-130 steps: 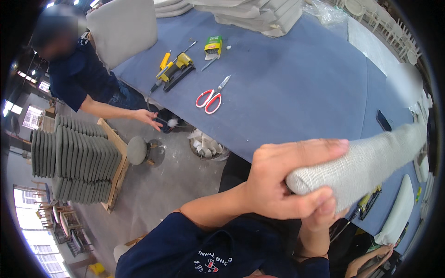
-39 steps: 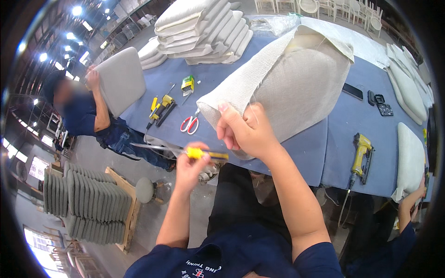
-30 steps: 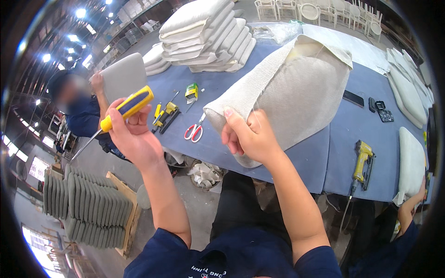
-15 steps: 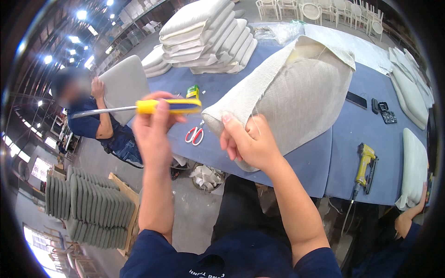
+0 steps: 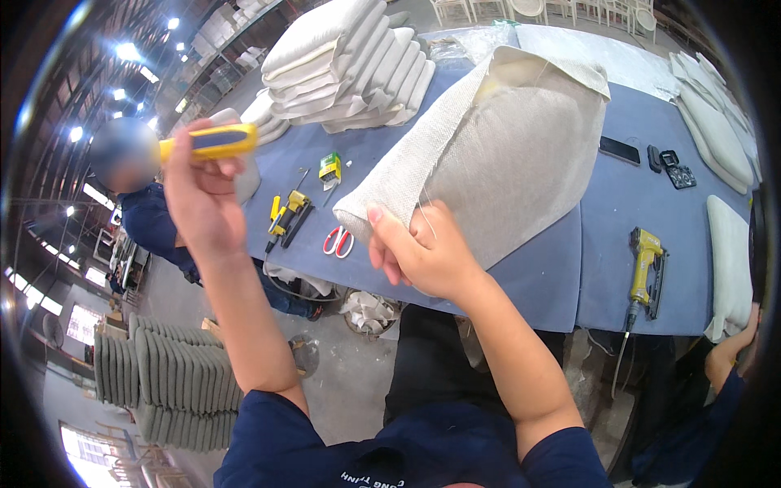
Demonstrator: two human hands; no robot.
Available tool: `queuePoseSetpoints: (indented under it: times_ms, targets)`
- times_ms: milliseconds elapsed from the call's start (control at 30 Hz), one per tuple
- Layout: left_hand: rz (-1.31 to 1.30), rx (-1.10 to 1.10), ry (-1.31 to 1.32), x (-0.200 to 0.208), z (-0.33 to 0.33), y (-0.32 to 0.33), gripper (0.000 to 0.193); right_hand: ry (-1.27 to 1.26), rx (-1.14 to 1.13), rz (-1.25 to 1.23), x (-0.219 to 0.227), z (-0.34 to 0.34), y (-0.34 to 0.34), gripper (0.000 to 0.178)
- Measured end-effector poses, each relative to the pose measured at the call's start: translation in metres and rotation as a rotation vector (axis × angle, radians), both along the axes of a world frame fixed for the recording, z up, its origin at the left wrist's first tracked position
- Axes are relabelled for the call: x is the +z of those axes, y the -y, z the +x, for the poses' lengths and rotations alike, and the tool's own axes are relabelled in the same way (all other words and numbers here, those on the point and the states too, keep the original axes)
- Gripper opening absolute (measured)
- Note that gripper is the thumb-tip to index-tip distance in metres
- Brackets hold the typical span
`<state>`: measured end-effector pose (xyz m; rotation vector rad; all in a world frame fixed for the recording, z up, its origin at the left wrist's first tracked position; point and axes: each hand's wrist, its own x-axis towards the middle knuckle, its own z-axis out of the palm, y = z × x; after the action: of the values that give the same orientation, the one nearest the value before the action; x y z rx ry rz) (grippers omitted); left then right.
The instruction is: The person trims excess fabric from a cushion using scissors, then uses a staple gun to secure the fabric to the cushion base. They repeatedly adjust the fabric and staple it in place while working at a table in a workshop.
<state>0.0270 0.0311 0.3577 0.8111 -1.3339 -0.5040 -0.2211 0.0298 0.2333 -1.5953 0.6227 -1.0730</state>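
My left hand, raised over the table's left side, is closed round the yellow-and-blue handle of a screwdriver. Its metal shaft is hard to make out against the co-worker behind. With thumb and curled fingers, my right hand grips the folded fabric edge of a light grey seat cushion. The cushion lies tilted on the blue-grey table, its cover folded over along the edges and a little yellowish padding showing at the far corner. A loose thread hangs by my right hand.
Left of the cushion lie red-handled scissors, a yellow staple gun and a small green box. Stacked cushions stand behind. Another staple gun and a phone lie right. People work at both sides.
My left hand has moved up and left with the screwdriver, away from the cushion. My right hand keeps its hold. The co-worker's upright cushion at left is now mostly out of sight; the left staple gun shows.
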Motion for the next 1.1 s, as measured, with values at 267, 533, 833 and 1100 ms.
queuePoseSetpoints:
  times_ms: [267,533,833,1100]
  targets:
    - [0.031,-0.039,-0.219,-0.012,-0.003,0.024,0.034,0.023,-0.011,-0.009,-0.006,-0.003,-0.003,0.062]
    - [-0.004,-0.043,-0.179,-0.028,-0.012,0.014,0.03,0.119,0.003,-0.028,-0.01,-0.002,-0.002,0.06]
    - [-0.043,0.182,-0.468,-0.088,-0.016,-0.004,0.037,0.148,-0.001,-0.005,-0.012,0.005,0.001,0.058]
    - [-0.01,0.12,-0.371,-0.106,-0.026,-0.019,0.042,0.112,0.01,-0.008,-0.013,0.001,-0.001,0.057]
